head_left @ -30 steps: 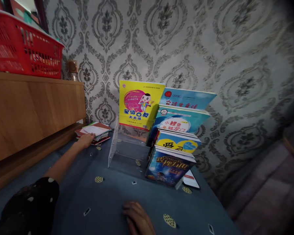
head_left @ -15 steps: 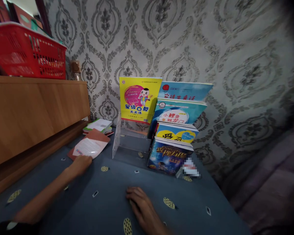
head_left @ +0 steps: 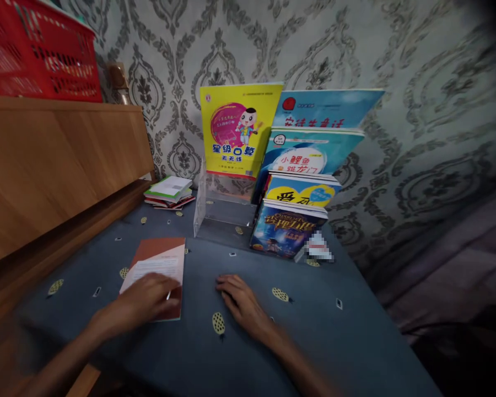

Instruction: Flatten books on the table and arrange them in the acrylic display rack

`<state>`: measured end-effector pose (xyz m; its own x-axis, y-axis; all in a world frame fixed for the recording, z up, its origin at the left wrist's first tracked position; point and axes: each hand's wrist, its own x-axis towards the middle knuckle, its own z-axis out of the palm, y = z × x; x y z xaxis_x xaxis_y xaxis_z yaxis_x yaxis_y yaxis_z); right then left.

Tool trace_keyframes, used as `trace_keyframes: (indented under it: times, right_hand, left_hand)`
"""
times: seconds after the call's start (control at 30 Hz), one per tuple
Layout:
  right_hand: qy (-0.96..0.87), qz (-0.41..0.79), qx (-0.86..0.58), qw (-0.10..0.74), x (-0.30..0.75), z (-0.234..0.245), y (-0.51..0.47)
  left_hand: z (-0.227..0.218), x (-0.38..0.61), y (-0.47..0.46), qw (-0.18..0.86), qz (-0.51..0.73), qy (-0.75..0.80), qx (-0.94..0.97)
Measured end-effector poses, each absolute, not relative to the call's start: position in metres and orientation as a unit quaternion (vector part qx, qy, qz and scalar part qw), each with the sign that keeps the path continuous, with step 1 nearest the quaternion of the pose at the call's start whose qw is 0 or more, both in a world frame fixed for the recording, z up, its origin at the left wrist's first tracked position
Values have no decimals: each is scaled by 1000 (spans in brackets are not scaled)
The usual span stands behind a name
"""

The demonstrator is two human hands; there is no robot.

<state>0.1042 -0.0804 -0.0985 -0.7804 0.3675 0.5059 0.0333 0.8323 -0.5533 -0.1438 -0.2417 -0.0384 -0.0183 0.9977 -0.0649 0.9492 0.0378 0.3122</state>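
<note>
A thin book [head_left: 159, 248] with a reddish-brown and pale pink cover lies on the dark blue tablecloth, front left. My left hand [head_left: 146, 298] is over its lower half, fingers and thumb bent at the right edge, gripping it; the palm hides part of the cover. My right hand [head_left: 242, 303] rests on the cloth to the right of the book, fingers loosely stretched, nothing in it. Beyond the hands stands a clear book rack [head_left: 225, 226]. A yellow workbook [head_left: 235, 132] leans in its left part.
Several books in tiers fill the rack's right side, a dark blue book [head_left: 287, 229] in front. A small stack of books [head_left: 171, 190] lies behind left. A wooden cabinet [head_left: 66, 149] with a red basket [head_left: 62, 55] borders the left; patterned wallpaper [head_left: 314, 44] closes the back.
My left hand has brought the brown-pink book away from the small stack, nearer to me and flat on the cloth. My right hand stays on the cloth. The view has tilted down.
</note>
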Motion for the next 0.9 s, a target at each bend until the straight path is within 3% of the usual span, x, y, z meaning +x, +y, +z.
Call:
trace_keyframes:
  times: [0.13, 0.4, 0.9]
  right_hand:
    - [-912, 259, -116, 296, 105, -101, -80]
    - [-910, 251, -150, 293, 107, -101, -83]
    - [-868, 222, -313, 315, 154, -111, -67]
  left_hand:
    - [-75, -190, -241, -40, 35, 856, 514]
    - [-127, -210, -247, -72, 83, 836, 538]
    - [-130, -62, -182, -71, 153, 715, 678]
